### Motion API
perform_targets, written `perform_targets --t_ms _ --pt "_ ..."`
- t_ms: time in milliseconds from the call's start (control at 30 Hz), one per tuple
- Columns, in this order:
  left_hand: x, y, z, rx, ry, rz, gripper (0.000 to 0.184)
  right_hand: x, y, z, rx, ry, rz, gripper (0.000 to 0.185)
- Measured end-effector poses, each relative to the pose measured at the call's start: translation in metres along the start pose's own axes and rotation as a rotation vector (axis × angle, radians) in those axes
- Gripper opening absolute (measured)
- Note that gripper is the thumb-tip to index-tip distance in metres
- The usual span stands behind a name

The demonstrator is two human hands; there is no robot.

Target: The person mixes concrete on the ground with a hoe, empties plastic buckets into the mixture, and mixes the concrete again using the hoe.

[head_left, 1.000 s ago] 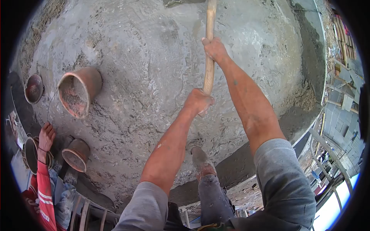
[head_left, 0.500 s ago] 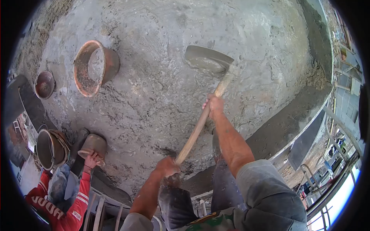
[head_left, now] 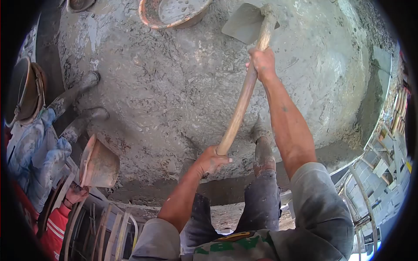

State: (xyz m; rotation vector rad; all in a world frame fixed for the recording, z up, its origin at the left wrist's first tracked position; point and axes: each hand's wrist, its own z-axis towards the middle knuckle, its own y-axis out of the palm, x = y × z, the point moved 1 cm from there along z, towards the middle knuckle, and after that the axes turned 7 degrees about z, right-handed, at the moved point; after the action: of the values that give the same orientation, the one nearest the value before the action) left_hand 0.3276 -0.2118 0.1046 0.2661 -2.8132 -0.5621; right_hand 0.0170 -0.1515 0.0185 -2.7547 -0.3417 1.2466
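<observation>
A long-handled hoe slants across the middle of the view, its broad metal blade at the top over grey wet concrete. My right hand is wrapped round the wooden handle just below the blade. Lower down, my left hand grips the handle's butt end. Whether the blade touches the concrete I cannot tell. My boot stands in the wet mix below the handle.
A muddy tub stands at the top, a smaller bowl left of it. At the left, a co-worker's hand is at a tilted bucket, near another bucket. Wooden slats and railings line the lower edges.
The view has shifted, so the tubs sit higher in it. The hoe blade has turned, showing more of its flat face. The co-worker's bucket has moved closer to the slats and tilted.
</observation>
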Motion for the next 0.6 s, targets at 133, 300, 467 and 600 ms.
perform_targets --t_ms 133,300,467,600 --pt "0.005 0.015 -0.013 -0.154 0.121 -0.526 0.025 0.006 0.059 0.029 -0.107 0.092 -0.416 0.026" --pt "-0.034 0.048 -0.079 -0.122 0.047 -0.526 0.019 0.055 0.06 -0.039 -0.139 0.346 -0.415 0.031" --pt "-0.087 0.088 -0.147 -0.125 -0.089 -0.875 0.021 0.203 0.051 -0.107 -0.282 0.435 -0.781 0.036" --pt "-0.104 0.089 -0.174 -0.033 -0.249 -0.99 0.02 0.257 0.05 -0.176 -0.281 0.748 -0.717 0.046"
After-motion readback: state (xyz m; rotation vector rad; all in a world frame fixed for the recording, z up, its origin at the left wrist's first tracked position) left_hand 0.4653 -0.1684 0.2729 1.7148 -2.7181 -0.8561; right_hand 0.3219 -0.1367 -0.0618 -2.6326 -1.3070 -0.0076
